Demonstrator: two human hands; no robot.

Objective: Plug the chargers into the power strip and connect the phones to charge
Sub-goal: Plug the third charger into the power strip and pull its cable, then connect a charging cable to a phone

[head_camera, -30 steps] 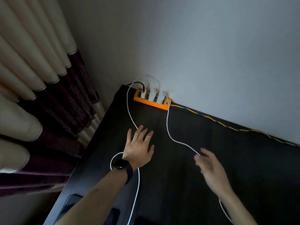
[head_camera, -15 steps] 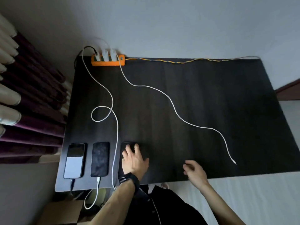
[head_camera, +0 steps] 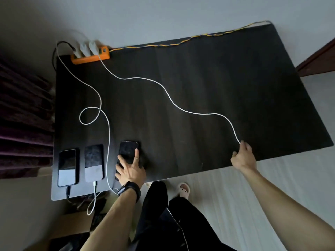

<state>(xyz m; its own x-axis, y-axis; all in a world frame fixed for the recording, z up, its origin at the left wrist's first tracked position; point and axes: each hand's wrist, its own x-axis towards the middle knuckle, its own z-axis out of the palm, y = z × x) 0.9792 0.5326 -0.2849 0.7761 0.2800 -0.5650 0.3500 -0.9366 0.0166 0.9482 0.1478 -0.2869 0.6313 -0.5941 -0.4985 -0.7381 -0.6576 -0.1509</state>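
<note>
An orange power strip (head_camera: 90, 57) lies at the far left corner of the dark table (head_camera: 199, 84), with three chargers in it. Three phones lie along the near left edge. The left phone (head_camera: 66, 167) has a black cable in it, the middle phone (head_camera: 94, 163) a white cable. My left hand (head_camera: 131, 169) lies flat on the third phone (head_camera: 127, 151), fingers spread. My right hand (head_camera: 243, 156) pinches the free end of a long white cable (head_camera: 174, 104) that snakes back to the strip.
Dark curtains (head_camera: 25, 115) hang at the left of the table. A grey wall runs behind it. A braided yellow and blue cord (head_camera: 181, 42) follows the far edge. My legs and a slipper (head_camera: 184, 190) are below the near edge, on a pale floor.
The view has pulled back from the strip to the whole table. My left hand moved down onto the third phone. My right hand went right and took hold of the loose cable end.
</note>
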